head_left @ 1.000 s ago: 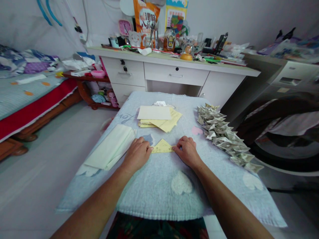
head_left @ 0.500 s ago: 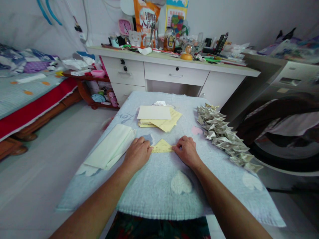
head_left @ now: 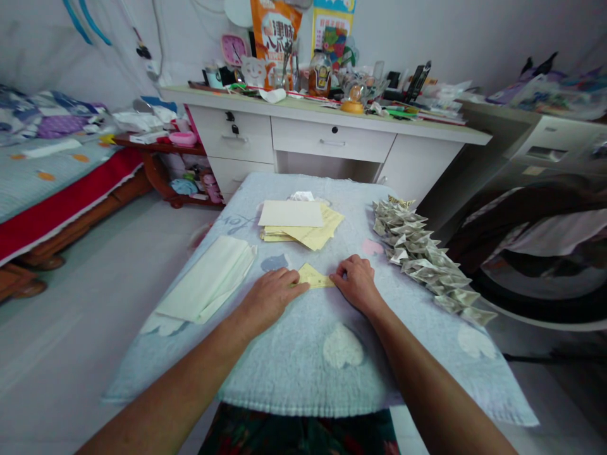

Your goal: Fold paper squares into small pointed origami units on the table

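A small yellow folded paper (head_left: pixel 315 278) with a peak at its top lies on the cloth-covered table (head_left: pixel 303 354). Its left end is under the fingers of my left hand (head_left: pixel 275 294), with the thumb stretched along its lower edge. At the right end, my right hand (head_left: pixel 356 283) pinches the paper between thumb and curled fingers. Beyond my hands is a stack of yellow sheets (head_left: pixel 315 237) with a pale card (head_left: pixel 291 213) on top. Folded pale green paper (head_left: pixel 206 281) lies left of my left hand.
Rows of pointed folded paper pieces (head_left: pixel 420 256) run along the table's right side. A crumpled white tissue (head_left: pixel 302 196) sits behind the stack. Past the table stands a cluttered white desk (head_left: pixel 332 133), with a washing machine (head_left: pixel 545 148) to the right.
My left hand has shifted right along the paper, its thumb now reaching over the lower edge. My right hand still holds the right end. The whole view has moved slightly.
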### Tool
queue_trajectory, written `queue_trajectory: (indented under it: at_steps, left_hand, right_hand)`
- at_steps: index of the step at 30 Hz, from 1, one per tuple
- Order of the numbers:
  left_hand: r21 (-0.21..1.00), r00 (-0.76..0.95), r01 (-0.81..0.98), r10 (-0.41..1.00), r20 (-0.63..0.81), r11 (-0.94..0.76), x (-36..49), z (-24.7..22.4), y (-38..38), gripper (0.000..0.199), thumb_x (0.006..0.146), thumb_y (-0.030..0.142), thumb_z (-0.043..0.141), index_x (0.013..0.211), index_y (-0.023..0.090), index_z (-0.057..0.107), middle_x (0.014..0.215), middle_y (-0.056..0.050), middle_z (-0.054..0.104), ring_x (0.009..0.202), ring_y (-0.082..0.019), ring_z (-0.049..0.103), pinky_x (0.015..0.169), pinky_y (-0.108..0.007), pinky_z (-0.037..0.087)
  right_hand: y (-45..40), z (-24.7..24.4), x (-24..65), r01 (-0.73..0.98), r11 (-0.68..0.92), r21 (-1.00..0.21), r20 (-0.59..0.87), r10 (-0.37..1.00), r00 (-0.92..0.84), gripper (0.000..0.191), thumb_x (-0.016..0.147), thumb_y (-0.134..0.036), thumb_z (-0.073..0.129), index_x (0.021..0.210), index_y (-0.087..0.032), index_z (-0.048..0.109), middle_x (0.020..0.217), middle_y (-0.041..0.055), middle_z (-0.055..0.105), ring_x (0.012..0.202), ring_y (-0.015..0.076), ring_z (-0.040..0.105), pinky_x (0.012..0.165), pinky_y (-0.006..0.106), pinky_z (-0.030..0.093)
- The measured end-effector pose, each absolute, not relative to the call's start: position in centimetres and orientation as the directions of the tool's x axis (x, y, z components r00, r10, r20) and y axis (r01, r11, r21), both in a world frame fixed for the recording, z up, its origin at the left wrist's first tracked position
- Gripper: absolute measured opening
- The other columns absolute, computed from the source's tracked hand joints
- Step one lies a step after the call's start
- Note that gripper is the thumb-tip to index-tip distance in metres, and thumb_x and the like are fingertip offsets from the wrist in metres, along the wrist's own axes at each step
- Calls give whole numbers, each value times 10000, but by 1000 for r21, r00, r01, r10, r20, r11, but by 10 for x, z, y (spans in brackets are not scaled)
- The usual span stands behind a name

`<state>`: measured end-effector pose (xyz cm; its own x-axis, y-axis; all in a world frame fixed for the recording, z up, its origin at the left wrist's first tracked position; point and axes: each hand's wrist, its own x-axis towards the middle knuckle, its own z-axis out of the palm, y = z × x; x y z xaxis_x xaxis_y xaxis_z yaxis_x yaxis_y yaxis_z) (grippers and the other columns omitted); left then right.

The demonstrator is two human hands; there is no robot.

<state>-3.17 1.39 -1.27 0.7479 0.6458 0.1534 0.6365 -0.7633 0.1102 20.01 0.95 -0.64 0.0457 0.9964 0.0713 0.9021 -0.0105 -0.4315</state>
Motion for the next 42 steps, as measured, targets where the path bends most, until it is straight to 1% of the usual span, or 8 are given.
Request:
queue_trajectory:
  at_steps: [4, 8, 12, 18, 24, 29, 36, 42]
  left_hand:
    - [87, 735, 659, 665, 136, -747, -32, -9, 10, 314, 937, 195, 450, 1204, 312, 566, 1038, -29, 585, 947, -188, 501, 772, -297, 386]
    - [95, 728, 666, 672, 135, -740, -31, -8, 8, 315, 930, 197, 463, 1203, 320, 564, 1046, -27, 588, 954, -189, 502, 776, -298, 387]
    - [100, 730, 663, 670, 136, -742, -30, -7, 8, 301, 926, 207, 484, 1194, 313, 572, 1030, -26, 591, 944, -185, 506, 772, -297, 393]
    - [128, 734, 647, 660, 159, -751, -34, -10, 9, 279, 918, 187, 493, 1164, 268, 598, 1030, -33, 631, 956, -188, 535, 803, -308, 425]
    - [128, 704, 683, 695, 146, -719, -37, -9, 0, 294, 917, 144, 425, 1126, 215, 619, 1093, -47, 665, 1000, -188, 579, 852, -317, 459]
    - [47, 633, 770, 771, 68, -636, -39, -6, -17, 422, 884, 69, 385, 1247, 211, 548, 1307, -65, 586, 1184, -223, 527, 879, -363, 452]
    - [-5, 539, 842, 842, 26, -539, -60, -5, -21, 457, 858, 50, 403, 1255, 222, 552, 1351, -70, 555, 1196, -243, 521, 854, -372, 451]
    - [-52, 548, 835, 818, 173, -548, -59, -3, -26, 429, 880, 73, 395, 1269, 176, 543, 1334, -121, 554, 1181, -270, 513, 914, -416, 429]
  right_hand:
    - [14, -8, 212, 836, 38, -547, 143, 989, 49, 97, 778, -234, 597, 852, -188, 639, 923, 54, 572, 915, 216, 491, 809, 339, 356]
    - [7, -4, 210, 719, 269, -641, 344, 938, -45, 240, 751, -86, 457, 917, -182, 601, 937, 58, 571, 905, 189, 528, 825, 317, 410]
    - [-7, 0, 193, 637, 511, -577, 375, 859, -350, 351, 711, -18, 420, 936, -184, 632, 960, 58, 597, 951, 188, 527, 879, 320, 397]
    - [-15, -4, 179, 740, 536, -405, 212, 843, -494, 428, 748, -17, 456, 1091, -182, 652, 1023, 73, 611, 972, 199, 505, 871, 325, 364]
    - [-18, 3, 175, 798, 568, -201, 136, 823, -551, 317, 910, -264, 503, 1209, -278, 607, 1003, 73, 572, 929, 219, 471, 804, 352, 326]
    - [-24, 10, 171, 797, 593, -115, 96, 805, -586, 469, 915, -513, 454, 1333, -307, 504, 1050, 101, 539, 948, 254, 455, 835, 399, 316]
    - [-29, 11, 166, 808, 585, -70, 74, 811, -581, 559, 886, -617, 401, 1340, -305, 490, 1071, 120, 531, 948, 277, 439, 845, 423, 311]
    - [-29, 12, 162, 816, 575, -51, 83, 817, -571, 591, 862, -659, 396, 1335, -319, 493, 1063, 122, 533, 940, 287, 435, 842, 432, 309]
